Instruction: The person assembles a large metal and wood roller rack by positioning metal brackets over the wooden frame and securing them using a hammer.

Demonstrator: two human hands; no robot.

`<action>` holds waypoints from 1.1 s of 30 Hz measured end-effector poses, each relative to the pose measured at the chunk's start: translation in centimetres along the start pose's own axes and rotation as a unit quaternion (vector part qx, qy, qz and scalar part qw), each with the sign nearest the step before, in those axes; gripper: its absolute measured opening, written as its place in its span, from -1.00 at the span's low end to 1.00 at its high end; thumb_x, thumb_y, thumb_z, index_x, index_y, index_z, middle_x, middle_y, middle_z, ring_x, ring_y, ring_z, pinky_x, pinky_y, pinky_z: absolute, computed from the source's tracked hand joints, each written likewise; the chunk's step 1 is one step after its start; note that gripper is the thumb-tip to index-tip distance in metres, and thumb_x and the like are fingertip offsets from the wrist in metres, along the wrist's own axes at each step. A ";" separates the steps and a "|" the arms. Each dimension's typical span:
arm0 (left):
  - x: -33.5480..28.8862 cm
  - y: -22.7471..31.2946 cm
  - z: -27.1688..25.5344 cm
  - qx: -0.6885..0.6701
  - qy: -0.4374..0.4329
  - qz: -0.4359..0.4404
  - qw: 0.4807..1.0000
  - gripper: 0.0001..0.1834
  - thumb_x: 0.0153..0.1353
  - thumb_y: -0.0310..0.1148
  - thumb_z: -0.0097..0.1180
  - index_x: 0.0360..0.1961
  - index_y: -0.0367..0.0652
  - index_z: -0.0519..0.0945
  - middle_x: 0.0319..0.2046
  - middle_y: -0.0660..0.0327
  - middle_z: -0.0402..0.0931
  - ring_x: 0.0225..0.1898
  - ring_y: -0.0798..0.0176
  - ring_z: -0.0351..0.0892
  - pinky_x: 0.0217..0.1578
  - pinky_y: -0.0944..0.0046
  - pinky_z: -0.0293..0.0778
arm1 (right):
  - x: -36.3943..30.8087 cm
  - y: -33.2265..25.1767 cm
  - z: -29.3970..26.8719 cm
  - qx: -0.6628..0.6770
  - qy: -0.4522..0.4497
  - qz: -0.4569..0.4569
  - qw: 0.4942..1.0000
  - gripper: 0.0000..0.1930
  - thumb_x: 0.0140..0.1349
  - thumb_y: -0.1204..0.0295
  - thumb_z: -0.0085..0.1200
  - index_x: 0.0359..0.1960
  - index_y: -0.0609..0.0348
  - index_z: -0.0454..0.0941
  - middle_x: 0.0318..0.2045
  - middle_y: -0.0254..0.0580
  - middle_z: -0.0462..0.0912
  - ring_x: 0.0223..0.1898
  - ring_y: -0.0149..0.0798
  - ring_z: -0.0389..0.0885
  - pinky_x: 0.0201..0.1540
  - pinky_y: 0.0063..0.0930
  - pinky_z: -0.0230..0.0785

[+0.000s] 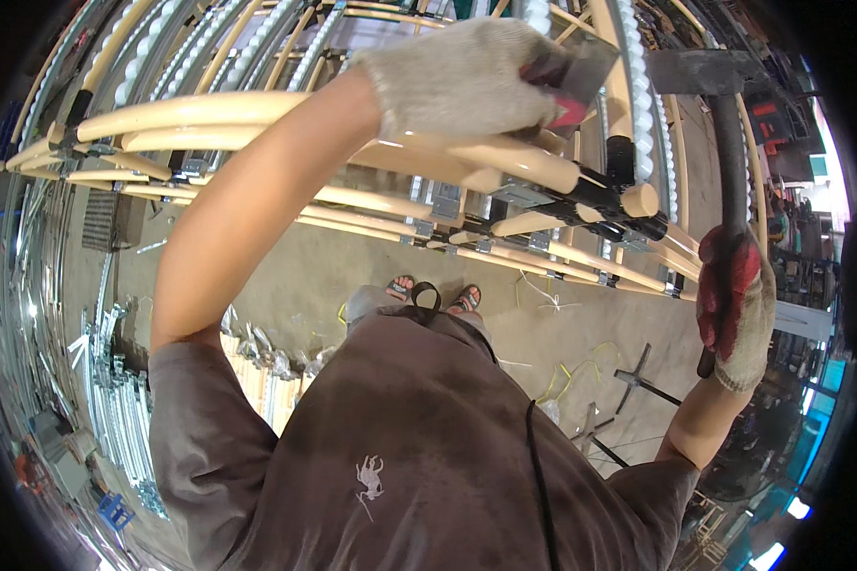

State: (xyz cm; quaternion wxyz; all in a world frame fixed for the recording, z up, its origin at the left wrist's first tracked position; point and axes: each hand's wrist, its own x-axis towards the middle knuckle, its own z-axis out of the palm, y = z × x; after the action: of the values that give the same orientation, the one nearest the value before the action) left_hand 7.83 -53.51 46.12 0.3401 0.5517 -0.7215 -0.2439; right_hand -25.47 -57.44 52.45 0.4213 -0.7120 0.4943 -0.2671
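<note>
My right hand (738, 309), in a grey knit glove with a red palm, grips a hammer (730, 162) by its dark handle. The hammer's dark head (705, 71) is raised beside the rack. My left hand (467, 81), gloved alike and blurred, reaches across the near corner of a rack of cream pipes (514, 164). Its fingers close around a dark grey, flat-sided piece (592, 71), whose kind I cannot make out, by an upright cream pipe (614, 95). Below it, black joints (619, 205) connect the pipes at the corner.
Roller tracks with whitish wheels (538, 19) run along the rack. On the floor to the left lie bundled metal tracks (124, 409) and cream pipes (281, 395). Black crossed bars (633, 379) and yellow straps (571, 379) lie to the right.
</note>
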 end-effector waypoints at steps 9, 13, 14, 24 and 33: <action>-0.7 0.0 0.3 0.046 0.002 0.015 0.999 -0.59 0.17 -0.09 0.19 -0.10 -0.17 0.66 -0.40 0.01 0.61 -0.31 0.09 0.63 -0.20 0.16 0.48 | 0.3 -1.3 2.8 0.009 -0.040 0.019 0.999 -0.41 0.35 -0.11 -0.03 -0.09 0.32 0.50 -0.69 -0.49 0.35 -0.84 -0.62 0.16 -0.84 -0.70 -0.10; 0.0 -0.1 0.3 0.054 -0.012 0.026 0.998 -0.59 0.17 -0.08 0.20 -0.11 -0.17 0.65 -0.51 0.02 0.56 -0.43 0.15 0.58 -0.32 0.16 0.44 | -0.1 -2.2 2.1 -0.005 -0.014 -0.007 1.000 -0.39 0.35 -0.13 -0.05 -0.11 0.32 0.50 -0.69 -0.48 0.37 -0.83 -0.63 0.16 -0.84 -0.70 -0.12; 0.2 -0.2 0.4 0.056 -0.017 0.029 0.998 -0.59 0.17 -0.09 0.20 -0.09 -0.17 0.65 -0.50 0.02 0.58 -0.44 0.16 0.58 -0.31 0.17 0.45 | 0.0 -2.4 2.1 0.010 0.023 -0.019 1.000 -0.39 0.35 -0.12 -0.04 -0.08 0.33 0.48 -0.66 -0.43 0.42 -0.83 -0.62 0.17 -0.84 -0.69 -0.12; 1.2 0.1 0.3 0.062 -0.060 0.010 0.996 -0.69 0.16 -0.26 0.19 -0.14 -0.22 0.66 -0.56 0.05 0.56 -0.54 0.20 0.50 -0.40 0.15 0.44 | -0.8 -6.1 -1.1 -0.039 0.016 -0.031 0.999 -0.44 0.38 -0.02 -0.03 0.08 0.29 0.44 -0.36 -0.28 0.55 -0.73 -0.65 0.23 -0.75 -0.76 -0.05; 0.7 -1.0 0.1 0.022 -0.078 -0.024 0.996 -0.70 0.16 -0.28 0.23 -0.11 -0.18 0.65 -0.51 -0.03 0.57 -0.50 0.14 0.52 -0.35 0.16 0.45 | -1.3 -5.7 0.6 -0.191 -0.079 0.025 0.978 -0.39 0.42 -0.01 -0.07 0.27 0.24 0.35 -0.25 -0.35 0.59 -0.35 -0.51 0.53 -0.28 -0.61 0.39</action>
State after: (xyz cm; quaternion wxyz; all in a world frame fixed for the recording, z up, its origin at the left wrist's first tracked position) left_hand 8.24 -54.45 45.44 0.2650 0.5555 -0.7373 -0.2784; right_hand -22.68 -55.17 57.13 0.3216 -0.7857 0.5189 -0.0999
